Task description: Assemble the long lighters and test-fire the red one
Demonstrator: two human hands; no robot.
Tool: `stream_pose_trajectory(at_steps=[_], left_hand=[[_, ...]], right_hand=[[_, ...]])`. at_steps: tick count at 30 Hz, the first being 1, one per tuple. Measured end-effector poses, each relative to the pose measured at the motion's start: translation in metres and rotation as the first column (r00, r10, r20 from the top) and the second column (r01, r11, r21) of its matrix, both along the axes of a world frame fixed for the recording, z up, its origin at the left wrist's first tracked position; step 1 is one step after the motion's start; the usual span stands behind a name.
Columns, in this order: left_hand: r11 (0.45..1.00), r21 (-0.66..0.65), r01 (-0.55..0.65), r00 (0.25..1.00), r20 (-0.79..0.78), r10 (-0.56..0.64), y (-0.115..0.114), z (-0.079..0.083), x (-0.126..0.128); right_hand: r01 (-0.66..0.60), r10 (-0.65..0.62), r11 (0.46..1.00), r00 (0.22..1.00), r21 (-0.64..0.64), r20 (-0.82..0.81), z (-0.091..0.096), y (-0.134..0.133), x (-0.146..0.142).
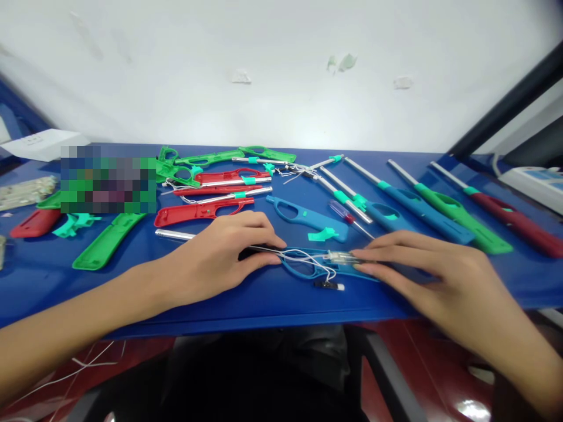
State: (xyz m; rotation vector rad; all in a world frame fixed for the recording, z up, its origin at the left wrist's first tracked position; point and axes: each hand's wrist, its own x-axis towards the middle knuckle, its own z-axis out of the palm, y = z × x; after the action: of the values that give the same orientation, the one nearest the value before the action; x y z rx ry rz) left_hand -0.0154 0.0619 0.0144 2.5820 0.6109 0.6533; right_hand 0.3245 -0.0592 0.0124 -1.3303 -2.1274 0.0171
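Closed around the wired end of a metal lighter tube [173, 234] is my left hand [224, 252]; the tube sticks out to its left. My right hand [440, 281] pinches a clear lighter fuel tank [341, 257] between thumb and fingers. Beneath lies a blue lighter casing half [301, 272], its right end partly covered by my right hand. White wires [303, 253] run from the left hand to the tank and to a small black igniter [329, 285] with a white tip. Behind lie another blue casing half [303, 215] and a turquoise trigger piece [323, 234].
Whole gas lighters, blue [417, 208], green [461, 220] and red [514, 220], lie at right. A screwdriver [341, 211] rests behind my right hand. Red casing halves [197, 212], green casing halves [108, 241] and a bag of clear parts [26, 192] are at left.
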Motion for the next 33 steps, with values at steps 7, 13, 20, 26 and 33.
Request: stream_pose_trajectory(at_steps=[7,13,20,26,33], left_hand=[[1.000,0.013,-0.004,1.000,-0.007,0.004,-0.002,0.000,0.000],[1.000,0.027,-0.007,1.000,-0.019,0.007,-0.003,0.000,-0.001],[0.999,0.044,-0.005,1.000,-0.009,0.005,-0.005,-0.001,-0.002],[0.998,0.054,-0.013,1.000,0.008,0.013,-0.007,-0.001,-0.002],[0.997,0.079,-0.009,1.000,0.012,0.008,-0.008,0.000,-0.002]], right_hand=[[0.085,-0.085,0.996,0.996,-0.042,-0.010,-0.002,-0.007,-0.006],[0.097,-0.097,0.992,0.995,0.079,-0.008,0.003,-0.017,-0.022],[-0.020,0.014,0.998,0.996,0.067,0.092,-0.006,-0.015,-0.040],[-0.052,0.043,0.995,0.994,0.091,0.096,-0.007,-0.015,-0.039],[-0.009,-0.013,0.987,0.990,0.161,0.139,0.000,-0.014,-0.034]])
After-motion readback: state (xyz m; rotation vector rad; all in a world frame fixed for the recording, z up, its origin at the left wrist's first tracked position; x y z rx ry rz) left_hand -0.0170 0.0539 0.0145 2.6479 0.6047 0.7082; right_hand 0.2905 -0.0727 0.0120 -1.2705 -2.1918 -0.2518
